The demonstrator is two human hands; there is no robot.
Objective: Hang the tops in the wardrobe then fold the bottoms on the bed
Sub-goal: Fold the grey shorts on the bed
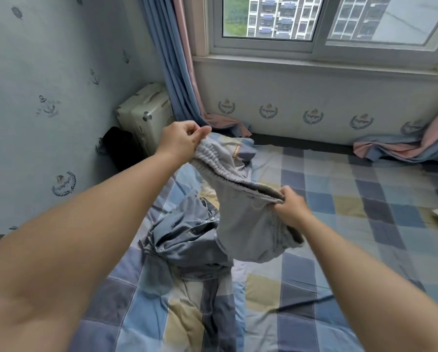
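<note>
Over checked bed point(340, 199), both hands' fingers point(200, 133) pinch grey shorts point(246, 224).

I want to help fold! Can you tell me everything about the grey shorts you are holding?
The grey shorts look like soft, knitted cotton with a ribbed, gathered elastic waistband and a small tan label near its top. They are unfolded and held up above the checked bed, the waistband stretched slantwise between both hands. The left hand pinches its far end, the right hand grips its near end. The rest hangs down crumpled, just over the denim garment heaped on the bed.
</note>
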